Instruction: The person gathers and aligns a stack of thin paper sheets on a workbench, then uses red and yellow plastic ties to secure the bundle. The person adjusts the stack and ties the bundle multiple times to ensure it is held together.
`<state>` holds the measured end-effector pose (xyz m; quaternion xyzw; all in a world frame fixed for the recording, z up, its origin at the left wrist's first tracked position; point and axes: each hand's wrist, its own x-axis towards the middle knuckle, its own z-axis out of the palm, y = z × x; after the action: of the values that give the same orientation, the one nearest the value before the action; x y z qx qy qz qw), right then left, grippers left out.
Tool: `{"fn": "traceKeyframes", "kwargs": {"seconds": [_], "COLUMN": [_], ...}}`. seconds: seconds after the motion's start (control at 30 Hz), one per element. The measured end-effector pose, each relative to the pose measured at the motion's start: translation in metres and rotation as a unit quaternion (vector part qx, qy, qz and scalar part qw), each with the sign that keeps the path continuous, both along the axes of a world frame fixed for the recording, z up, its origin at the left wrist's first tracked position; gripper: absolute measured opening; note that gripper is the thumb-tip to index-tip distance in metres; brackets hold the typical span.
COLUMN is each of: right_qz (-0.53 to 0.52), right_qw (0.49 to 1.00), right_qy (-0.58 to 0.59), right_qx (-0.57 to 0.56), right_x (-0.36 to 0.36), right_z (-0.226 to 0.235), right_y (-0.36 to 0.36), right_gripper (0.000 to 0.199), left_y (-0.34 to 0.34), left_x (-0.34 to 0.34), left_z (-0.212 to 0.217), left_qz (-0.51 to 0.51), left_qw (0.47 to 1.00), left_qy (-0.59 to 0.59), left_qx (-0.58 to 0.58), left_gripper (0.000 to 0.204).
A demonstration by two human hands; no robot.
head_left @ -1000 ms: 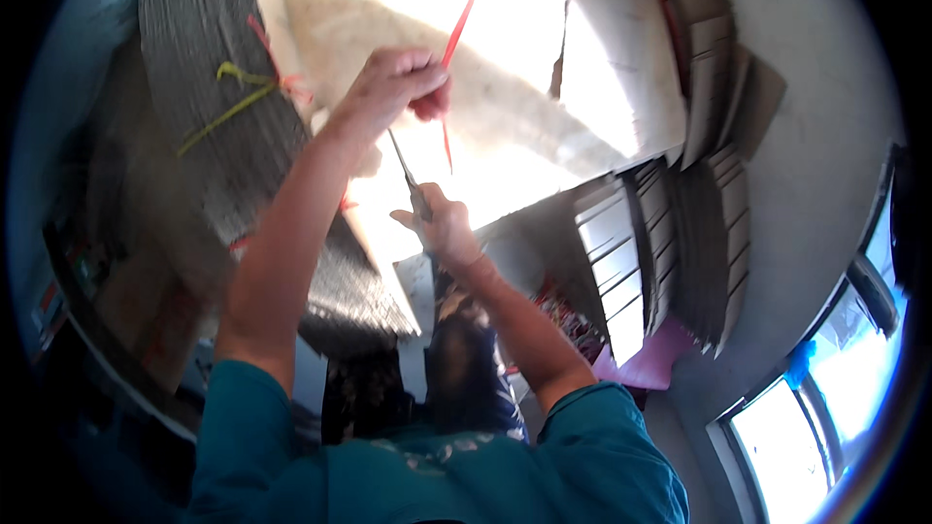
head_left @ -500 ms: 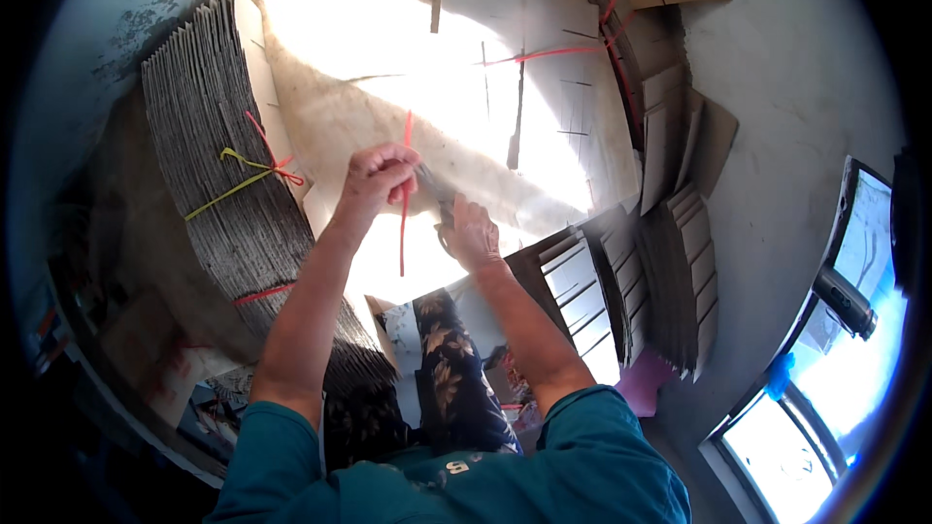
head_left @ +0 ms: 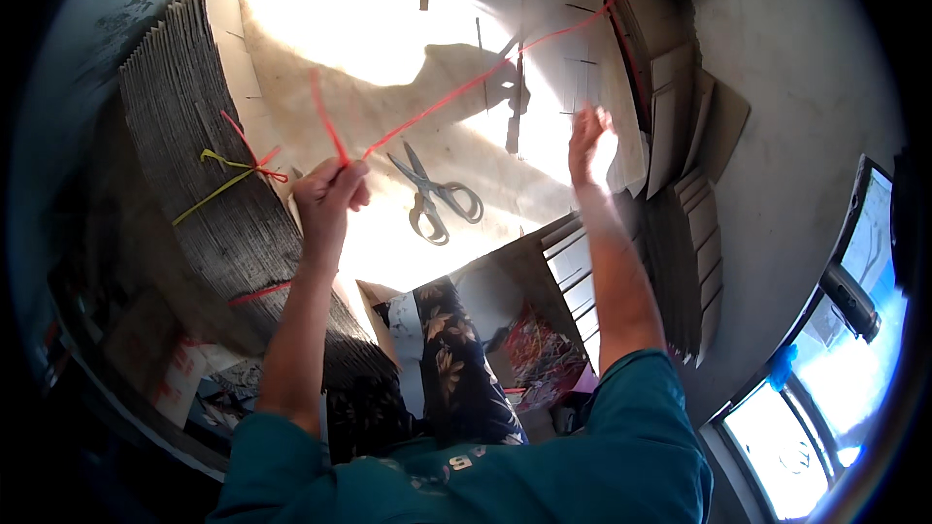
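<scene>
My left hand (head_left: 330,196) is closed in a pinch on a red plastic string (head_left: 447,99). One short end of the string sticks up from the fingers, and the longer run stretches toward the stack at the upper right. Between my hands, scissors (head_left: 424,186) lie on the sunlit work surface (head_left: 374,121), blades slightly parted. My right hand (head_left: 592,146) hovers by the slotted cardboard sheets (head_left: 553,68), its fingers loosely bent and slightly apart, with nothing visible in them. Bright light washes out part of that hand.
At the left stands a long stack of cardboard pieces (head_left: 194,116), bound with a yellow string (head_left: 211,196) and red ties. More cardboard bundles (head_left: 684,262) line the right side. A window (head_left: 825,398) is at the far right, and red scraps (head_left: 539,349) lie below the surface.
My right hand has let go of the scissors, which now lie on the surface, and has moved up and right. My left hand has shifted left and down, with a long run of red string now stretched from it.
</scene>
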<state>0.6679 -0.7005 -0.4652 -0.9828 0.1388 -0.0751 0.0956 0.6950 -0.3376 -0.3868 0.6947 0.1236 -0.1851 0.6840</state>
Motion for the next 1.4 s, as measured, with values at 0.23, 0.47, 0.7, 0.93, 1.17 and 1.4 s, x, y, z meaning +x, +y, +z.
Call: {"fn": "traceKeyframes", "kwargs": {"seconds": [0.23, 0.47, 0.7, 0.93, 1.17, 1.4], "right_qz": [-0.031, 0.015, -0.01, -0.178, -0.031, -0.122], "right_qw": [0.968, 0.937, 0.92, 0.882, 0.603, 0.372], "right_qy": [0.22, 0.285, 0.354, 0.014, -0.255, -0.212], "right_qx": [-0.116, -0.201, -0.169, 0.437, 0.755, 0.896], "right_x": [0.099, 0.137, 0.149, 0.141, 0.081, -0.038], "right_z": [-0.012, -0.042, -0.049, 0.005, 0.158, 0.229], "right_y": [-0.109, -0.142, -0.148, -0.132, -0.068, 0.069], "right_gripper": [0.02, 0.025, 0.029, 0.029, 0.027, 0.018], "left_y": [0.043, 0.068, 0.068, 0.066, 0.026, -0.037], "left_x": [-0.009, -0.009, -0.021, -0.023, -0.034, -0.072], "left_z": [0.039, 0.069, 0.081, 0.088, 0.126, 0.183], "left_qz": [0.057, -0.026, -0.012, -0.054, 0.011, 0.027], "left_qw": [0.992, 0.97, 0.983, 0.964, 0.991, 0.942], "left_qy": [-0.107, -0.241, -0.181, -0.225, -0.036, 0.177], "left_qx": [-0.044, 0.011, 0.0, 0.13, -0.125, -0.284], "left_gripper": [0.026, 0.033, 0.035, 0.034, 0.018, 0.028]}}
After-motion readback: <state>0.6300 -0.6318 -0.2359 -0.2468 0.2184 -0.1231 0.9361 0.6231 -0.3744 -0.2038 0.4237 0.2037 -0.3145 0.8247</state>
